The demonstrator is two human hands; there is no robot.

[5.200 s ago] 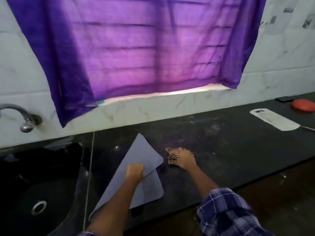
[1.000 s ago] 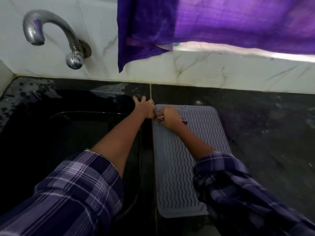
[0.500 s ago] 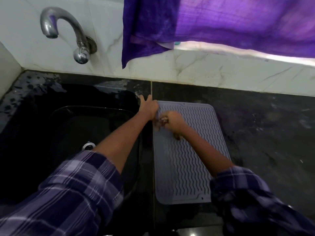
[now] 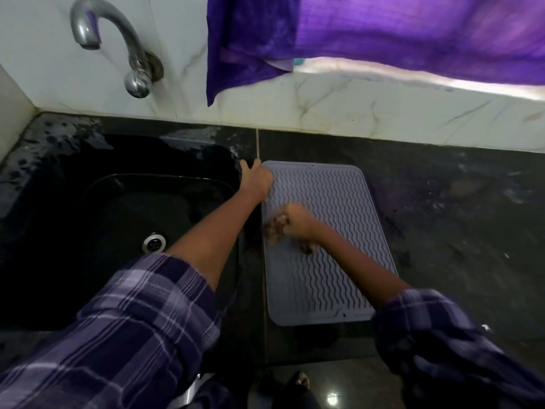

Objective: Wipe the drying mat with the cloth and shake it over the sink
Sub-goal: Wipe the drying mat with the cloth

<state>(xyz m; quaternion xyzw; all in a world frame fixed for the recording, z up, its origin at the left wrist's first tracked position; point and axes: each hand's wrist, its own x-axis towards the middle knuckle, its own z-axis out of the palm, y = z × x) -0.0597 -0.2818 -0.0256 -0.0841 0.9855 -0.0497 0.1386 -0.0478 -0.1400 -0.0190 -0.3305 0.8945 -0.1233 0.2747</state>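
A grey ribbed drying mat (image 4: 330, 231) lies flat on the dark counter, just right of the black sink (image 4: 118, 219). My left hand (image 4: 256, 180) presses on the mat's far left corner, fingers spread over its edge. My right hand (image 4: 298, 221) is closed on a small brown patterned cloth (image 4: 274, 230) and holds it against the mat's left side, near the middle. The cloth and right hand are blurred by motion.
A metal tap (image 4: 118, 45) juts from the white marble wall above the sink, whose drain (image 4: 154, 242) shows. A purple curtain (image 4: 368, 33) hangs over the window behind. Dark stained counter (image 4: 457, 219) stretches to the right of the mat.
The mat, earlier lifted and folded in my left hand, now lies flat beside the sink. Over the last second my right hand has dragged the cloth down the mat toward me.
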